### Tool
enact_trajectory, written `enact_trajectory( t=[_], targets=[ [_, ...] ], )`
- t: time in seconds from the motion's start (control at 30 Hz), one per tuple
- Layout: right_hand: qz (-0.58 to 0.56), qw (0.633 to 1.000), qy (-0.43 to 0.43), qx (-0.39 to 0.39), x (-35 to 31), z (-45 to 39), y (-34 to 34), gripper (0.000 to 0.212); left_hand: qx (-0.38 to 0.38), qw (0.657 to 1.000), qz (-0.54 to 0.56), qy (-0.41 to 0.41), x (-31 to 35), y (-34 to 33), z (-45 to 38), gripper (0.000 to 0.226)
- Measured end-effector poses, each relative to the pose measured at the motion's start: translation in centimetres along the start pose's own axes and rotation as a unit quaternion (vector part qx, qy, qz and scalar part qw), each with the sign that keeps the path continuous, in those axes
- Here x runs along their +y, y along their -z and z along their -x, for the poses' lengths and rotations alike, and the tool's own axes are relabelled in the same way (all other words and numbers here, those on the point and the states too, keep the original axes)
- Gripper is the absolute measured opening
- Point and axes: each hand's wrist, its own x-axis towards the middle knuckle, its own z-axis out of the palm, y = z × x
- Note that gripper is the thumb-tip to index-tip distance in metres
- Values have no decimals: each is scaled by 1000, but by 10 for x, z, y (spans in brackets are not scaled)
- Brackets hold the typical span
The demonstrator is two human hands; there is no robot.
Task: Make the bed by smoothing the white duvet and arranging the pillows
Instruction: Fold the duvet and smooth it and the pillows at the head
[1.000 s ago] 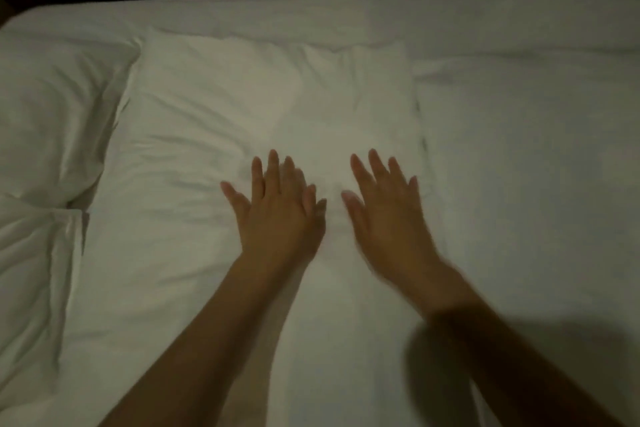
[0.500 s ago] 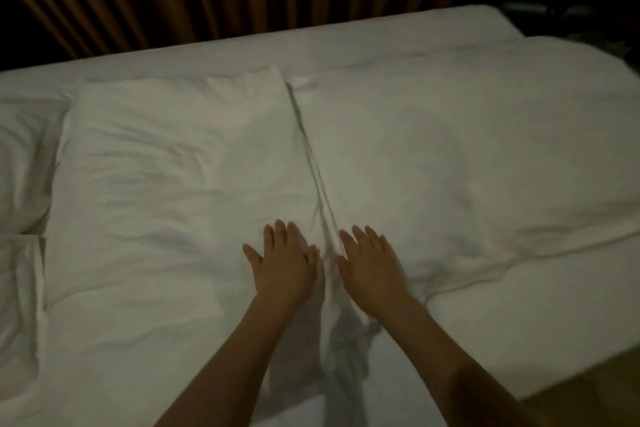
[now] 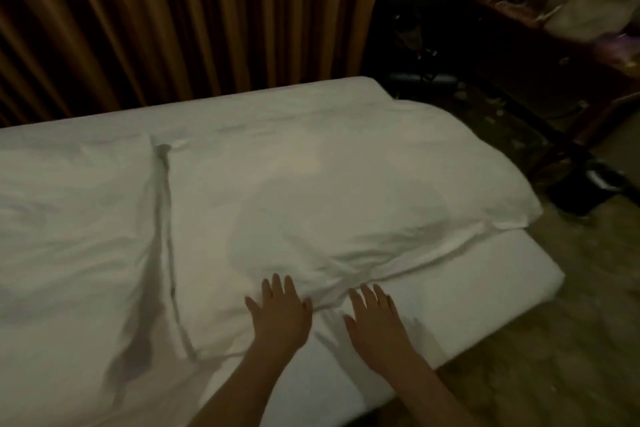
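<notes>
Left pillow [image 3: 69,218]: lies at the left of the bed, creased, its right edge meeting the seam [image 3: 166,218] that runs from the far side toward the camera.
Right pillow [image 3: 346,198]: fills the middle and right of the bed, long axis running left to right, its right corner [image 3: 530,215] pointing past the bed's end toward the floor; the near edge is bunched into folds.
Left hand [image 3: 280,315]: flat, fingers straight and spread, pressing the pillow's near edge.
Right hand [image 3: 375,319]: flat too, fingers apart, resting on the sheet [image 3: 485,281] just beside that wrinkled edge — holding nothing.
Step in hand: smoothing the near edge, by my judgement.
How to do it well: keep both palms flat and sweep outward along the long axis — rightward toward the corner — so folds run off the end rather than pile up.
</notes>
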Motion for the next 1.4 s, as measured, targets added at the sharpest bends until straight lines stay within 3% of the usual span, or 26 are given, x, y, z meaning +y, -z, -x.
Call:
enact_trajectory(
  t=[0.07, 0.17, 0.27, 0.47, 0.53, 0.83, 0.97, 1.0, 1.13, 1.23, 1.4],
  targets=[
    [23, 999, -16, 39, 57, 7, 6, 86, 8, 999, 8, -31, 59, -5, 4, 63],
    [21, 997, -50, 60, 130, 5, 26, 82, 8, 998, 17, -60, 130, -7, 4, 63],
    [-6, 995, -83, 63, 176, -5, 46, 41, 8, 997, 14, -72, 183, -7, -12, 64],
    [7, 993, -61, 103, 269, -64, 28, 58, 43, 996, 11, -82, 280, -24, -82, 66],
    [26, 994, -63, 83, 306, -97, 19, 64, 47, 996, 12, -80, 317, -35, -119, 67],
    [45, 997, -36, 60, 475, -233, 25, 65, 31, 995, 46, -86, 500, -44, -247, 72],
    [73, 996, 12, 48, 536, -273, 19, 72, 35, 995, 63, -69, 551, -37, -282, 75],
    [78, 995, 25, 58, 550, -283, 14, 77, 28, 996, 63, -60, 559, -39, -291, 76],
    [44, 996, 65, -34, 612, -320, -13, 106, 31, 998, 37, -31, 585, -54, -314, 94],
    [46, 987, 154, -27, 658, -344, -27, 119, 7, 1000, 10, 13, 620, -70, -324, 98],
    [54, 958, 281, 9, 721, -382, -20, 107, -18, 995, 10, 101, 705, -101, -351, 87]
  ],
)
